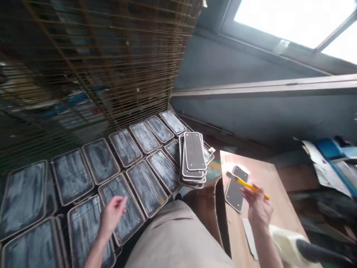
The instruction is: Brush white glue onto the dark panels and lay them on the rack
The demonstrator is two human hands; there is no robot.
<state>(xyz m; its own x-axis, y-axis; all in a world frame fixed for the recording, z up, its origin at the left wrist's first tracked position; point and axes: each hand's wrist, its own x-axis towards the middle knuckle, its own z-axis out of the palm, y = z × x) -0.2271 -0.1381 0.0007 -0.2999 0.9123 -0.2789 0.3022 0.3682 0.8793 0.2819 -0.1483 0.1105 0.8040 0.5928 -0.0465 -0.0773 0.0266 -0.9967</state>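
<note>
My right hand [258, 204] grips a yellow-handled brush [245, 183], its bristles resting on the top end of a dark grey plate [235, 190] that lies on a brown board [264, 175]. My left hand [113, 214] hovers with loosely curled fingers and holds nothing, just above the coated plates [147, 186] laid in rows on a wire rack [111, 163]. A stack of uncoated grey plates [193, 156] sits on the rack's right end, between the two hands.
More wire racks [97, 56] stand stacked behind the plates. A grey wall with a ledge [264, 87] and a bright window run along the right. Papers and blue items [331, 160] lie at the far right. A white container [287, 243] sits near my right forearm.
</note>
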